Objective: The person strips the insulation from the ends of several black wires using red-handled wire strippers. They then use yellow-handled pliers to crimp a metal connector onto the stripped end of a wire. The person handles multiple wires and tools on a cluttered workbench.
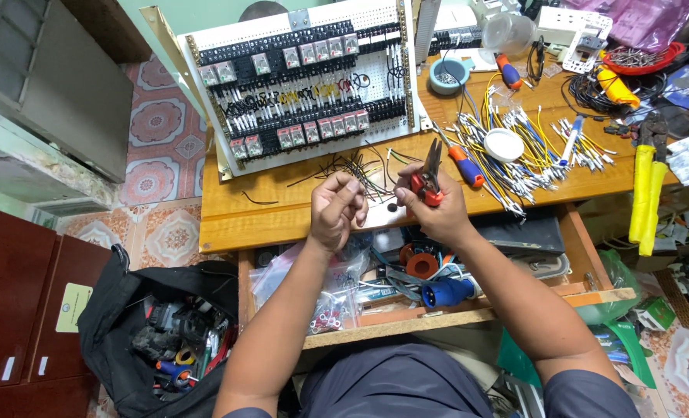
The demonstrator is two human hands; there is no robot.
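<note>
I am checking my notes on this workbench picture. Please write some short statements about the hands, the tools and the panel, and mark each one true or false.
1. The right hand holds red-handled pliers. True.
2. The left hand holds a screwdriver. False: it is closed on something small, perhaps a thin wire; the orange-handled screwdriver lies on the wooden table.
3. The wired relay panel lies flat in the drawer. False: it stands tilted on the table.
4. The open drawer holds a blue plug. True.
5. A black tool bag sits on the floor by the person's left arm. True.
</note>
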